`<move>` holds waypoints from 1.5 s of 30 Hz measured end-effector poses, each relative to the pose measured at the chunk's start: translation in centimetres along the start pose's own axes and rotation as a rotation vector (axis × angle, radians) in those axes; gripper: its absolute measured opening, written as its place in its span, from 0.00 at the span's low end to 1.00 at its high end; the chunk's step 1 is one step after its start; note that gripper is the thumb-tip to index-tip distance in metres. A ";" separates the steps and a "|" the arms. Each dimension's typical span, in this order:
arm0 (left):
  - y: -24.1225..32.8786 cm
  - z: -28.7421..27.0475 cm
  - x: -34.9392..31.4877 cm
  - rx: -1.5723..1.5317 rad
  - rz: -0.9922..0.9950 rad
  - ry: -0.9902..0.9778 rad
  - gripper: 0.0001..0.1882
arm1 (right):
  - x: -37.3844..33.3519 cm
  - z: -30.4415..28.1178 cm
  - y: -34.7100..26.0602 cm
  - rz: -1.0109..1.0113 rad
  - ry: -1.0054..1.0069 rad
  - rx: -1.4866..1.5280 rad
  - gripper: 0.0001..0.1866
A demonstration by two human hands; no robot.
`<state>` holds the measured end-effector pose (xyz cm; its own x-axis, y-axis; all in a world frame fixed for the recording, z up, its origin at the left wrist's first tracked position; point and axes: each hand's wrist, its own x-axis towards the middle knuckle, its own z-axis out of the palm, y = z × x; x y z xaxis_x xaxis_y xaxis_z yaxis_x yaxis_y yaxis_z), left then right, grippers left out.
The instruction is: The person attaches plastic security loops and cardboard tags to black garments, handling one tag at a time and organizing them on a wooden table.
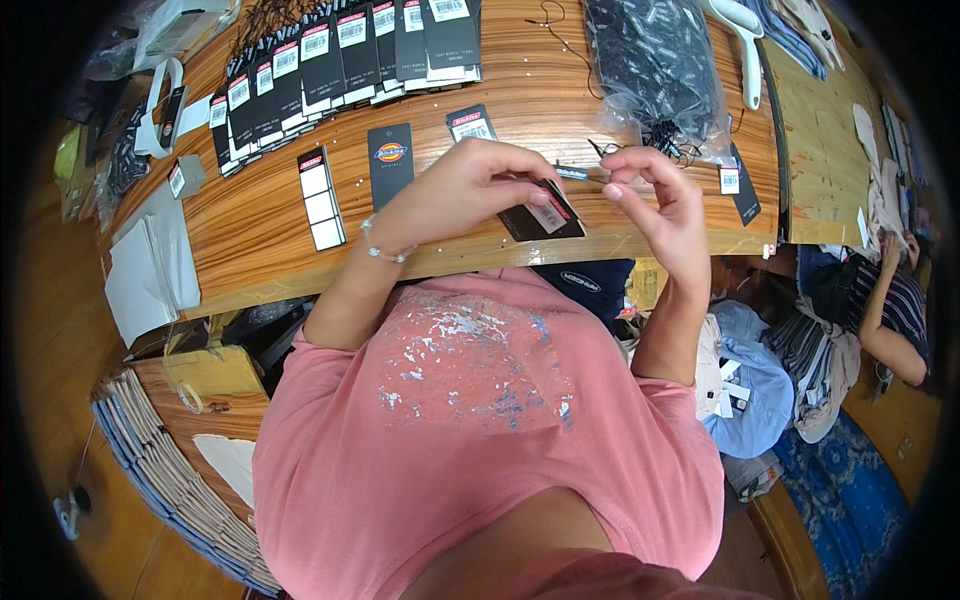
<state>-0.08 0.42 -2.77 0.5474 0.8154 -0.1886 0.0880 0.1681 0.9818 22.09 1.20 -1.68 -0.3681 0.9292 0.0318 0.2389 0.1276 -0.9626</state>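
My left hand (488, 190), with a beaded bracelet at the wrist, grips a black hang tag (538, 222) with a pale label over the table's front edge. My right hand (655, 195) is raised just to the right, thumb and forefinger pinched on a thin black tag string (597, 150). A small dark plastic piece (572, 172) of the string shows between the two hands. Whether the string passes through the tag's hole is hidden by my left fingers. Behind my left hand lie another black tag (470, 124) and one with a round coloured emblem (390, 165).
Overlapping rows of black hang tags (350, 55) cover the table's back left. A clear bag of black strings (655, 70) lies at the back right, beside a white-handled tool (750, 70). White paper sheets (150, 265) overhang the left edge. Another person's arm (885, 310) shows far right.
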 end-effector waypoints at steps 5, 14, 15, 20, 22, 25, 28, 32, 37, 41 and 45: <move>0.0 -1.8 -1.4 -0.073 0.009 0.073 0.06 | -0.3 -2.6 1.2 0.128 -0.043 0.443 0.09; -0.3 -2.0 -1.5 -0.090 0.035 0.120 0.07 | 0.9 -1.5 1.2 -0.095 -0.231 1.362 0.09; -0.3 -1.9 -1.3 -0.081 0.039 0.138 0.07 | 0.9 -1.3 1.1 -0.101 -0.240 1.409 0.13; -0.4 -1.5 -1.0 -0.119 0.055 0.201 0.09 | 1.7 0.1 1.0 -0.247 -0.088 1.269 0.12; -0.2 -1.4 -1.0 -0.172 0.057 0.230 0.10 | 2.0 0.4 1.2 -0.371 -0.012 1.094 0.11; -0.3 -1.3 -0.7 -0.203 0.179 0.364 0.11 | 2.3 0.9 -0.2 -0.432 0.121 0.997 0.08; -0.2 -1.5 -0.4 -0.001 0.303 0.503 0.11 | 2.2 1.8 -1.9 -0.408 0.273 0.815 0.06; -0.4 -1.5 -0.4 0.080 0.358 0.553 0.11 | 2.1 1.8 -1.6 -0.311 0.169 0.700 0.06; 0.4 -0.7 -0.4 0.084 0.325 0.612 0.12 | 1.5 3.4 -2.6 -0.090 0.220 0.332 0.07; 0.7 -0.2 0.0 -0.027 0.361 0.661 0.10 | 1.7 4.6 -1.7 -0.152 0.216 0.150 0.05; 0.0 -0.3 0.1 -0.039 0.361 0.681 0.11 | 2.4 6.0 -1.3 -0.292 0.270 0.004 0.04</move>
<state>-0.22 0.68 -2.83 -0.0976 0.9822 0.1604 -0.0349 -0.1645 0.9858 15.49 1.23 -1.96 -0.1708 0.9117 0.3736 0.1549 0.3993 -0.9036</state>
